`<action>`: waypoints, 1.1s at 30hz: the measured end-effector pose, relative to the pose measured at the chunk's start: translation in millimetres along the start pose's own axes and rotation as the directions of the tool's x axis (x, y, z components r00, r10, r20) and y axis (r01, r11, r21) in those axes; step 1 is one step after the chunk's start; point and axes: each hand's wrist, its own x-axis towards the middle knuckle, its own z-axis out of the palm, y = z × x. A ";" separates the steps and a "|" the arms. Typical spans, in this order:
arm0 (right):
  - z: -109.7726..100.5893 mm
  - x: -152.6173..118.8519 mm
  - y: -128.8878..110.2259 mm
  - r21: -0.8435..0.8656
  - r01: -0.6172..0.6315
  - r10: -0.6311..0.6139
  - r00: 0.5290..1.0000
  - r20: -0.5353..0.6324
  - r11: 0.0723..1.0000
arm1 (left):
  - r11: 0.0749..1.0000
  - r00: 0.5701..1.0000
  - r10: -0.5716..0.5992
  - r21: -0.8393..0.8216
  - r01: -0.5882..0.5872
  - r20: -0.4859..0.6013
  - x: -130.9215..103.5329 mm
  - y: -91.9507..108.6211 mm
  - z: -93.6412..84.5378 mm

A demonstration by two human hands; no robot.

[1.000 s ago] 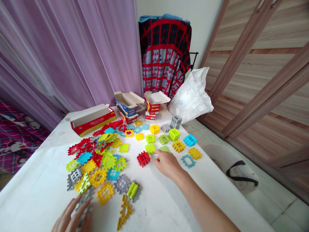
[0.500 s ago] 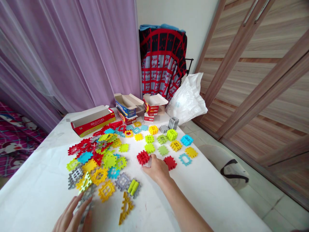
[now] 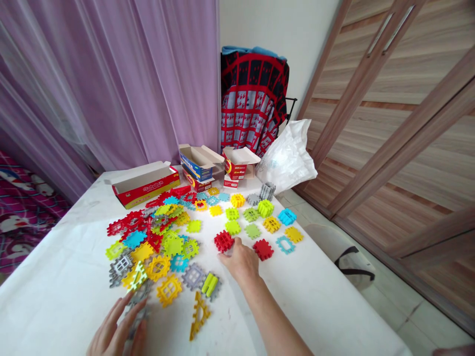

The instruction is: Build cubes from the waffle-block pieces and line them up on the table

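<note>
In the lower part of the frame, the white table [image 3: 326,306] shows bare surface between the two forearms and in a wide strip at lower right, where its edge slants from the bottom up toward the centre right. Its other edge slants along the left side, with more bare surface inside it.

At lower left the left hand [image 3: 116,327] is open, its fingers spread and slightly curled over grey pieces [image 3: 140,295]; whether it presses on them cannot be told. A yellow triangular piece [image 3: 196,326] lies to its right at bottom centre.

Just below the middle, the right hand [image 3: 242,261] has thumb and forefinger apart at the near right side of a red block [image 3: 223,241]; whether they grip it cannot be told. A flat red square [image 3: 263,249] lies just right of that hand. A heap of coloured pieces [image 3: 172,245] spreads at centre left.

Farther up stand open boxes [image 3: 148,192] and a white bag [image 3: 287,158].
</note>
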 end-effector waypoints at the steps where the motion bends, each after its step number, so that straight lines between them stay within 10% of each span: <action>1: 0.4 -0.1 -0.1 -0.006 0.002 -0.002 1.000 0.000 1.000 | 1.000 1.000 -0.021 -0.014 0.021 -0.001 -1.9 -0.8 1.4; 33: 8.6 -3.4 -9.9 0.005 -0.032 0.032 0.999 -0.033 0.999 | 0.984 0.993 -0.116 -0.133 0.118 0.021 -7.6 -0.4 2.2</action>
